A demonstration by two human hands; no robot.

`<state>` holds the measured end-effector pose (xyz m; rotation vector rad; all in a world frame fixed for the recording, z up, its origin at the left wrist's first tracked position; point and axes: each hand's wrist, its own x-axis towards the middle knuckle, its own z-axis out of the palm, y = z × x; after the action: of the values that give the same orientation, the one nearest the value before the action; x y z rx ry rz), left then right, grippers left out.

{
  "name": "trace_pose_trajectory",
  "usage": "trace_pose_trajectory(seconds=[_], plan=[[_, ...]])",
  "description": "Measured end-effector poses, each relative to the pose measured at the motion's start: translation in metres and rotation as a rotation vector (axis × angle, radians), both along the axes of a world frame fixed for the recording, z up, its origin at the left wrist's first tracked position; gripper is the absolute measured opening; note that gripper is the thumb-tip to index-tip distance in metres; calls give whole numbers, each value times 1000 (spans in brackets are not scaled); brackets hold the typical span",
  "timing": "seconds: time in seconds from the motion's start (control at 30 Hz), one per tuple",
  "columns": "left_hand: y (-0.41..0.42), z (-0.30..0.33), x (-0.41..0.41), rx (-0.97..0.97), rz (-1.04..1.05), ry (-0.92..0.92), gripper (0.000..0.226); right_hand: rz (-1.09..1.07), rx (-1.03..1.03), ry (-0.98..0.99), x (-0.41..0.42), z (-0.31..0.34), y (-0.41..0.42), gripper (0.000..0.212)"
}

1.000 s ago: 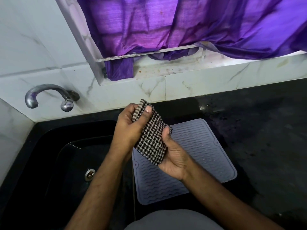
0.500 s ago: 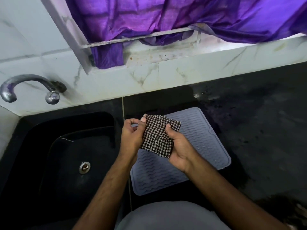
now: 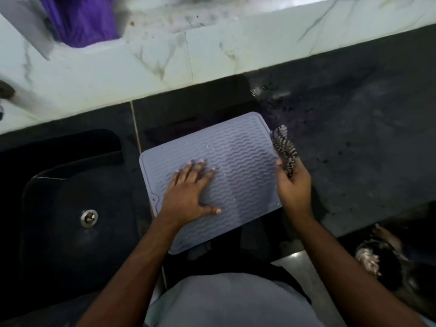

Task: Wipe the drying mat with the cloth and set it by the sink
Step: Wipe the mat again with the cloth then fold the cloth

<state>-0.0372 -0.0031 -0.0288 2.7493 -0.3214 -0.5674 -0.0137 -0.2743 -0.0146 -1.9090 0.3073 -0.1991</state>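
Head view: the mat (image 3: 238, 161) is pinned flat on the counter (image 3: 354, 138) beside the sink (image 3: 70, 185) by the left hand (image 3: 188, 192), fingers spread, apparently to steady it for wiping; the cloth (image 3: 284, 149) is gripped bunched in the right hand (image 3: 292, 185) at the mat's right edge.

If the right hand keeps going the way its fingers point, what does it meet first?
The right hand, gripping the cloth, points up-frame along the drying mat's right edge. Probably bare dark counter, then the marble wall; its height above the counter is unclear.
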Motion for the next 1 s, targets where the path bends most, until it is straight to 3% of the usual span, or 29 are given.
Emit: trace_pose_trajectory(seconds=[0.07, 0.13, 0.23, 0.4, 0.57, 0.73, 0.87, 1.0], plan=[[-12, -12, -3, 62, -26, -18, 123, 151, -317, 66, -8, -34, -7, 59], [-17, -24, -4, 96, -1, -42, 128, 287, -640, 85, -16, -60, -6, 64], [-18, -30, -3, 86, 26, -74, 130, 328, -865, 123, -16, -70, -2, 68], [-19, -33, -2, 61, 46, -75, 133, 359, -955, 161, -12, -70, -2, 70], [-19, -28, -2, 59, 41, -58, 133, 319, -805, 261, -16, -61, 17, 69], [-21, -27, 0, 71, 30, -56, 134, 270, -990, 230, -20, -66, 35, 72], [-20, -27, -2, 77, 12, -70, 135, 306, -817, 330, -24, -57, 47, 71], [-19, -26, -3, 83, 8, -83, 133, 328, -964, 248, -47, -63, 69, 73]])
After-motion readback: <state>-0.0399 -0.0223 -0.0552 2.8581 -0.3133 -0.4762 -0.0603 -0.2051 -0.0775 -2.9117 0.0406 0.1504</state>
